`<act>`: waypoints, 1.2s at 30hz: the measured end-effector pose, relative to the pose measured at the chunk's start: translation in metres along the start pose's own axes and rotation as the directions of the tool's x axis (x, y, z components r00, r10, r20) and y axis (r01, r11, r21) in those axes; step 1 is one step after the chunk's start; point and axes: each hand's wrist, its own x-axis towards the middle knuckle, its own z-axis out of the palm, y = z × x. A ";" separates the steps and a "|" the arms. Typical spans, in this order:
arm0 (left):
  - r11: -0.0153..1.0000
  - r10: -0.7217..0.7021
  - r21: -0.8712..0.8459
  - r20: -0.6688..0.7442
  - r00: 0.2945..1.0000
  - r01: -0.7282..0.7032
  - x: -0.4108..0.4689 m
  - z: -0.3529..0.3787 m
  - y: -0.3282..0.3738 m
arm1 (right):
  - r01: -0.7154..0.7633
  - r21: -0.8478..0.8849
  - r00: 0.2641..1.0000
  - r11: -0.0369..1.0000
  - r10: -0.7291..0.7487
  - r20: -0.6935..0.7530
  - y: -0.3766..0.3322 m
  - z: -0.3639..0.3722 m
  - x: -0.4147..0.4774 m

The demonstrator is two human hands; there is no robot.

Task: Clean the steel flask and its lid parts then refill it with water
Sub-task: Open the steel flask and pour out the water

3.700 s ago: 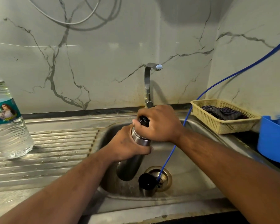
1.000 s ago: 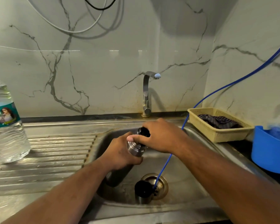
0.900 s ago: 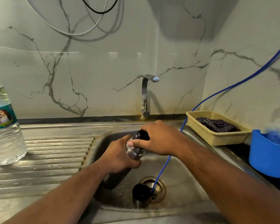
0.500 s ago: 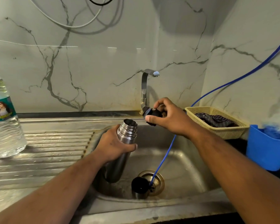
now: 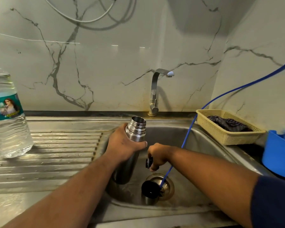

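Flask (image 5: pixel 136 129), perhaps stopper (image 5: pixel 148 162), in hands (image 5: pixel 123 145) (image 5: pixel 156 156)

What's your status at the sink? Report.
Left hand grips open flask. Right hand holds stopper over sink basin. Cup lid, blue hose at drain.

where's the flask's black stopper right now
In the head view the black stopper is held in the right hand down inside the sink, just right of the steel flask and above the drain.

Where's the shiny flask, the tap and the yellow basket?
steel flask (image 5: pixel 136 130): head view, on its threaded neck.
tap (image 5: pixel 154 91): head view, on its upright stem.
yellow basket (image 5: pixel 229 137): head view, on its front wall.
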 end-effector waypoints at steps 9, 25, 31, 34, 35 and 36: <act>0.999 0.022 -0.032 -0.023 0.999 -0.023 0.004 0.004 -0.001 | 0.056 0.022 0.996 0.998 -0.054 -0.072 -0.006 0.028 0.044; 0.905 -0.049 -0.422 0.021 0.999 0.053 -0.015 0.003 0.032 | 0.362 0.636 0.926 0.682 -0.183 -0.331 -0.001 -0.023 -0.097; 0.821 -0.002 -0.568 0.092 0.996 0.054 -0.027 0.015 0.050 | 0.506 0.701 0.846 0.503 -0.134 -0.516 -0.001 -0.017 -0.095; 0.822 0.060 -0.569 0.130 0.990 0.025 -0.026 0.014 0.052 | 0.546 0.688 0.816 0.478 -0.119 -0.565 0.003 -0.016 -0.094; 0.843 0.085 -0.538 0.141 0.986 0.004 -0.024 0.014 0.052 | 0.550 0.678 0.809 0.488 -0.110 -0.577 0.005 -0.017 -0.095; 0.871 0.110 -0.491 0.145 0.983 -0.025 -0.023 0.013 0.052 | 0.545 0.663 0.805 0.513 -0.100 -0.585 0.008 -0.018 -0.096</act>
